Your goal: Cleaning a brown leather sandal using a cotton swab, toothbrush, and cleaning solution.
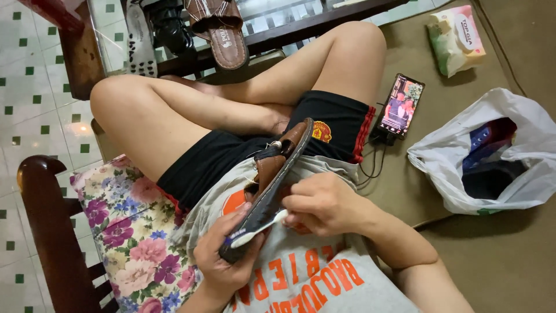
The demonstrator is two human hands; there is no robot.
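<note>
olive sofa cushion [492, 255], tiled floor [35, 110]

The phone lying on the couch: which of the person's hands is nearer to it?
Right. The right hand rests against the brown sandal, below and left of the phone. The left hand grips the sandal's lower end and a toothbrush, farther down-left.

Home living room, cushioned wooden sofa [463, 255], floral pillow [130, 232], tiled floor [35, 110]

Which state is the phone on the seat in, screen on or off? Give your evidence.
On. The phone lies face up on the seat cushion, its screen lit with a colourful picture.
</note>
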